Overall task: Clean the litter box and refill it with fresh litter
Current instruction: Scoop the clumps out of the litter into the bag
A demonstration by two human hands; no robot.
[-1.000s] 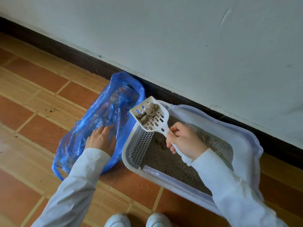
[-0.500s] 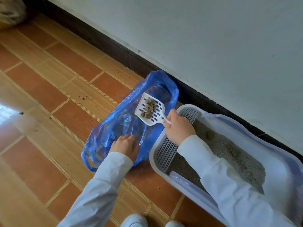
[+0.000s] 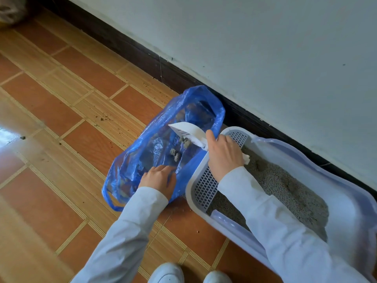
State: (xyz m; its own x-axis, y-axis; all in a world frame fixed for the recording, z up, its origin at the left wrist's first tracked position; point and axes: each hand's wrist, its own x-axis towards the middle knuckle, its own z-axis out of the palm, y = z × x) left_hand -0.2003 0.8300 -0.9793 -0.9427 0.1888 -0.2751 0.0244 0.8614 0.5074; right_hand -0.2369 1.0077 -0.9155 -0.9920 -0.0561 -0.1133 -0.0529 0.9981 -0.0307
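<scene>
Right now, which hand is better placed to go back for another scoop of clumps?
Right. The right hand already grips the white litter scoop, tipped over the blue plastic bag, beside the litter box. The left hand is pressing the bag down.

Open tiled floor (image 3: 61, 123) left of blue bag (image 3: 130, 170); wall (image 3: 265, 58) close behind litter box (image 3: 346, 201).

Home interior, tiled floor (image 3: 85, 127), dark skirting (image 3: 142, 58), plain wall (image 3: 265, 48), cat litter box (image 3: 346, 201)
</scene>
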